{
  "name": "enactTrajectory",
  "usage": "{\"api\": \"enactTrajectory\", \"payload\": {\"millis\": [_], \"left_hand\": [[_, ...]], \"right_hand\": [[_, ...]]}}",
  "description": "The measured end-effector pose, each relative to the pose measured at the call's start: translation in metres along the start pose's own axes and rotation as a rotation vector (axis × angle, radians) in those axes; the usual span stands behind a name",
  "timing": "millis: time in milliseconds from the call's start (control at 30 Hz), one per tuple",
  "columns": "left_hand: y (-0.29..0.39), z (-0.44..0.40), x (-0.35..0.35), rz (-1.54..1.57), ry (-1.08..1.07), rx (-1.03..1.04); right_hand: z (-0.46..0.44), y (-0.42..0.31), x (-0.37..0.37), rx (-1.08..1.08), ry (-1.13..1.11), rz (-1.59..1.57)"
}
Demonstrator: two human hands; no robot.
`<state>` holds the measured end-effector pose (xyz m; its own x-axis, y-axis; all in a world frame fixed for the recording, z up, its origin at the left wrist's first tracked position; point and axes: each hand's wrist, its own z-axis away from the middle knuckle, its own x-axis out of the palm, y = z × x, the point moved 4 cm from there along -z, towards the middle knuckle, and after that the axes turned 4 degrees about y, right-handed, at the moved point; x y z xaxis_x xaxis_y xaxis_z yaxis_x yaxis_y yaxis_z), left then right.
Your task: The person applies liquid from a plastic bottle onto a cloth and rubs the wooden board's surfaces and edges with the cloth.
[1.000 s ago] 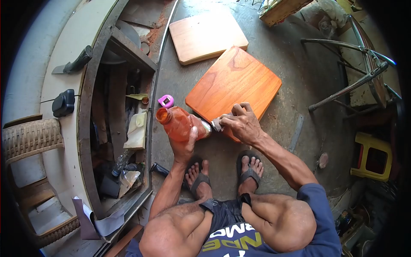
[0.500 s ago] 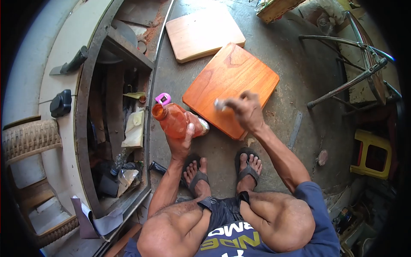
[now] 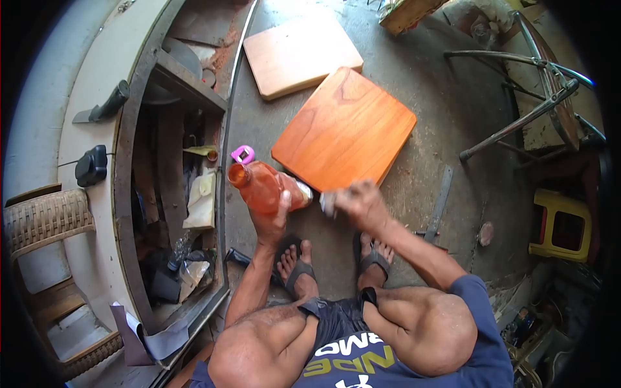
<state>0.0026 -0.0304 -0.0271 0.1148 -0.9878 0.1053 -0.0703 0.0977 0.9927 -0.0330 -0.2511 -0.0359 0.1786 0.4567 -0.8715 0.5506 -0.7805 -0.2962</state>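
My left hand (image 3: 272, 223) is wrapped round a plastic bottle (image 3: 262, 187) of reddish-orange liquid, its mouth uncapped and pointing up and left. In my right hand (image 3: 365, 207), blurred by motion, the fingers pinch a small whitish cloth wad (image 3: 328, 203). That hand is by the near edge of a glossy orange-brown wooden board (image 3: 349, 129) lying on the floor; whether it touches the board I cannot tell. Behind it lies a paler wooden board (image 3: 301, 48), close against its far corner. A pink tape measure (image 3: 243, 154) sits just beyond the bottle's mouth.
On the left stands an open-fronted cabinet (image 3: 226, 107) holding scraps, with a black-handled knife (image 3: 111, 102) on top. A metal ruler (image 3: 444, 197) lies on the floor to the right. Further right are a metal-legged chair (image 3: 517, 123) and a yellow stool (image 3: 538, 223).
My right hand has moved from over the orange-brown board down towards its near edge, still with the wad. The left hand and bottle stay nearly in place; the view has shifted slightly.
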Motion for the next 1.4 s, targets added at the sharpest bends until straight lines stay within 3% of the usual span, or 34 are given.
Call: {"api": "enactTrajectory", "payload": {"millis": [100, 200, 267, 300, 333, 367, 433, 467, 500, 600, 700, 767, 867, 967, 1033, 1100, 1167, 1233, 1333, 1400], "left_hand": [[-0.001, -0.001, 0.001, -0.011, -0.012, 0.046], [-0.014, -0.006, -0.002, -0.045, 0.000, 0.007], [-0.021, 0.005, -0.013, -0.088, -0.053, -0.068], [-0.019, -0.002, -0.006, -0.078, -0.059, -0.040], [-0.012, 0.000, -0.003, -0.094, -0.050, -0.005], [-0.007, 0.000, -0.001, -0.108, -0.032, 0.032], [-0.019, -0.007, -0.004, -0.083, -0.030, 0.002], [-0.024, 0.000, -0.008, -0.066, -0.017, -0.043], [-0.020, 0.005, -0.005, -0.064, -0.007, -0.052], [0.007, -0.005, 0.013, 0.073, -0.070, 0.074], [-0.010, 0.000, -0.001, -0.099, 0.007, 0.020], [-0.002, 0.006, 0.002, -0.099, -0.040, -0.051], [0.006, -0.007, 0.012, -0.030, -0.076, 0.097], [-0.007, -0.002, 0.005, -0.050, -0.064, -0.007], [-0.007, -0.017, 0.011, 0.027, -0.111, -0.002], [-0.003, 0.008, 0.008, 0.080, -0.149, -0.079], [0.005, -0.009, 0.018, 0.153, -0.165, 0.031], [-0.014, -0.006, 0.009, 0.110, -0.124, -0.004], [-0.025, -0.017, 0.001, 0.023, -0.083, -0.044], [-0.009, -0.007, 0.000, -0.011, -0.040, 0.011]], "right_hand": [[0.027, -0.016, 0.006, -0.170, -0.165, -0.185], [-0.002, 0.018, -0.035, 0.250, 0.098, -0.175], [0.039, 0.007, 0.001, 0.328, 0.005, -0.057], [0.032, 0.006, -0.004, 0.024, -0.112, 0.007], [0.031, -0.004, -0.011, -0.059, -0.211, -0.098], [0.025, -0.003, -0.021, -0.061, -0.207, -0.095], [0.011, 0.007, -0.049, 0.051, 0.049, -0.035], [0.014, 0.020, -0.050, 0.236, 0.012, 0.020], [0.025, 0.021, -0.044, 0.233, 0.000, 0.016], [0.042, 0.007, -0.028, -0.067, -0.121, 0.045], [0.015, 0.014, -0.062, 0.116, 0.049, 0.095], [0.036, 0.018, -0.024, 0.040, -0.118, 0.020], [0.018, 0.030, -0.038, 0.008, 0.000, 0.009], [0.019, 0.029, -0.039, 0.078, -0.054, 0.044], [-0.001, 0.026, -0.067, 0.193, 0.164, 0.063], [0.015, 0.021, -0.056, 0.197, 0.110, 0.020], [0.011, 0.031, -0.035, 0.072, -0.048, 0.059], [0.015, 0.034, -0.034, 0.169, 0.052, -0.034], [0.019, 0.052, -0.031, 0.350, 0.024, -0.058], [0.009, 0.079, -0.062, 0.520, 0.240, 0.140]]}}
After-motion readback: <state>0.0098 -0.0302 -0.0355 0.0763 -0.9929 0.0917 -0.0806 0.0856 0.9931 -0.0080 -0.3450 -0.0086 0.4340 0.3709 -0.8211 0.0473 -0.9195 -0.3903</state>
